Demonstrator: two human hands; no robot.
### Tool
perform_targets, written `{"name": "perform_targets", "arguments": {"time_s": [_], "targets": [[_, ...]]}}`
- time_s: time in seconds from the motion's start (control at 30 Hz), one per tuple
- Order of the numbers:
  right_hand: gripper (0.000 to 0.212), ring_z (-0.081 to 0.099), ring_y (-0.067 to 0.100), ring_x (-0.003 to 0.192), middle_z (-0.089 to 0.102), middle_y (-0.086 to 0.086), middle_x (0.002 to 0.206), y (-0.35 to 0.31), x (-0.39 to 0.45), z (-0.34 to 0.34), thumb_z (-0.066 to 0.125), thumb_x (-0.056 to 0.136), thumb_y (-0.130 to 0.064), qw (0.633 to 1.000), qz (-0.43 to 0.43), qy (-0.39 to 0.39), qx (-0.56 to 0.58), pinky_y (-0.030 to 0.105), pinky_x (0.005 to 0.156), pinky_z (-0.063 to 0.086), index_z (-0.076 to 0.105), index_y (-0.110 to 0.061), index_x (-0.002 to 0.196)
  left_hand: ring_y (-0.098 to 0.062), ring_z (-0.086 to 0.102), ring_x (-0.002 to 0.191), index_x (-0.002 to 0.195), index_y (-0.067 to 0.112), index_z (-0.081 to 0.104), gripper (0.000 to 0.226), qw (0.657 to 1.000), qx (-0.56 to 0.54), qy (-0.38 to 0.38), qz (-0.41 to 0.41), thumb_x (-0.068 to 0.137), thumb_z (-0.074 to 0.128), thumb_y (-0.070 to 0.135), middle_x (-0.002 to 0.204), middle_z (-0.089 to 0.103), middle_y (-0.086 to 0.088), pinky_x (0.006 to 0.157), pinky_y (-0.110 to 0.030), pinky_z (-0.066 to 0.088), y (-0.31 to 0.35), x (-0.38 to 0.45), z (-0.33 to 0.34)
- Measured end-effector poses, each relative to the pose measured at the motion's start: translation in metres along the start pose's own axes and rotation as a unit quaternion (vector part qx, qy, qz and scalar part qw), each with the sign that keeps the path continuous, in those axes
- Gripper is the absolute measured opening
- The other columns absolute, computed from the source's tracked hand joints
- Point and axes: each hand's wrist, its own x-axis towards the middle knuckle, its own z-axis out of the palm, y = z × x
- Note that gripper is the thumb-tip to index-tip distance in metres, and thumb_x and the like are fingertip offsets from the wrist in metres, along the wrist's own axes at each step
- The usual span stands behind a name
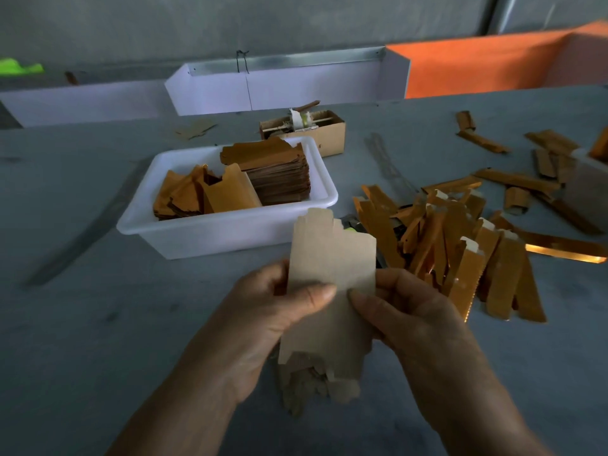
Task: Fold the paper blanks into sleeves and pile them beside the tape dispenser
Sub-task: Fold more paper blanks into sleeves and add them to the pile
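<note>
Kraft paper blank (332, 258): light, thin, creasable | left hand (263, 311), right hand (414, 311): each grip pinching side edges mid-height | spare blanks probably beneath

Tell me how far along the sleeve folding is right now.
Done: a loose pile of folded sleeves lies on the table right of the white tub. In hand: both hands, left hand and right hand, pinch a flat paper blank, which does not look folded yet. Left: a thick stack of blanks in the tub, so plenty remains.
</note>
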Motion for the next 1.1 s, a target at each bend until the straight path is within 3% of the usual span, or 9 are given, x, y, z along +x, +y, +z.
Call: {"name": "perform_targets", "arguments": {"time_s": [0.07,0.17,0.3,0.43,0.53,0.63,0.8,0.97,1.1], "targets": [[0.018,0.065,0.005,0.072,0.070,-0.002,0.079,-0.001,-0.001,0.000,0.067,0.073,-0.018,1.000,0.004,-0.001,-0.001,0.020,0.064,0.053,0.068,-0.019,0.090,-0.011,0.069,0.094,0.104,0.025,0.071,0.045,0.999,0.021,0.024,0.012,0.063,0.083,0.037,0.096,0.075,0.004,0.085,-0.033,0.049,-0.004,-0.002,0.007],[0.012,0.065,0.006,0.071,0.070,-0.002,0.077,-0.001,-0.002,-0.001,0.066,0.076,-0.014,1.000,-0.004,0.000,-0.010,0.020,0.063,0.056,0.067,-0.020,0.087,-0.004,0.069,0.088,0.103,0.027,0.070,0.047,0.998,0.030,0.047,0.021,0.059,0.073,0.044,0.092,0.075,0.008,0.077,-0.025,0.048,-0.006,-0.003,0.015],[0.009,0.064,0.018,0.076,0.069,0.003,0.079,0.000,-0.003,-0.003,0.066,0.078,-0.017,0.995,-0.044,0.020,-0.088,0.032,0.070,0.057,0.068,-0.025,0.083,-0.013,0.070,0.081,0.091,0.028,0.073,0.029,0.996,0.048,0.073,0.032,0.064,0.082,0.034,0.083,0.075,0.003,0.070,-0.029,0.056,-0.008,-0.001,0.020],[0.008,0.057,-0.003,0.074,0.063,-0.015,0.076,0.002,-0.009,0.001,0.063,0.080,-0.032,0.957,-0.131,0.053,-0.255,0.010,0.059,0.046,0.062,-0.037,0.087,-0.008,0.068,0.071,0.088,0.034,0.070,0.017,0.986,0.106,0.116,0.059,0.071,0.075,0.034,0.075,0.073,0.007,0.066,-0.029,0.056,-0.010,0.002,0.025],[0.017,0.061,0.001,0.062,0.064,-0.013,0.068,0.000,-0.013,0.009,0.056,0.075,-0.049,0.965,-0.137,0.050,-0.219,0.013,0.052,0.048,0.057,-0.036,0.086,-0.018,0.069,0.073,0.088,0.026,0.070,0.024,0.979,0.119,0.135,0.091,0.066,0.067,0.036,0.075,0.072,0.001,0.068,-0.045,0.058,-0.012,0.001,0.030],[0.033,0.066,0.012,0.055,0.068,-0.003,0.068,0.001,-0.014,0.015,0.053,0.072,-0.054,0.986,-0.120,0.032,-0.114,0.024,0.051,0.054,0.055,-0.024,0.086,-0.021,0.067,0.065,0.084,0.024,0.069,0.020,0.983,0.103,0.114,0.098,0.070,0.065,0.036,0.070,0.070,-0.002,0.063,-0.053,0.055,-0.013,-0.003,0.036],[0.039,0.069,0.011,0.067,0.070,-0.005,0.079,0.003,-0.009,0.010,0.046,0.072,-0.057,0.986,-0.118,0.017,-0.118,0.027,0.059,0.058,0.057,-0.024,0.090,-0.013,0.069,0.082,0.093,0.031,0.070,0.029,0.987,0.144,0.001,0.072,0.077,0.056,0.051,0.083,0.073,0.004,0.081,-0.045,0.056,-0.008,-0.005,0.025],[0.036,0.067,0.009,0.066,0.069,-0.004,0.075,0.000,-0.008,0.008,0.048,0.069,-0.053,0.984,-0.107,0.017,-0.141,0.023,0.057,0.055,0.061,-0.026,0.087,-0.025,0.068,0.091,0.095,0.029,0.072,0.013,0.988,0.142,-0.003,0.065,0.094,0.059,0.028,0.091,0.074,-0.004,0.089,-0.056,0.050,-0.006,-0.005,0.018],[0.047,0.065,0.011,0.076,0.067,0.001,0.080,-0.001,-0.005,-0.002,0.053,0.058,-0.061,0.986,-0.076,0.054,-0.137,0.024,0.066,0.054,0.061,-0.027,0.090,-0.018,0.069,0.097,0.101,0.025,0.072,0.015,0.988,0.117,-0.091,0.041,0.089,0.062,0.025,0.097,0.075,0.001,0.096,-0.047,0.049,-0.002,-0.007,0.015]]}}
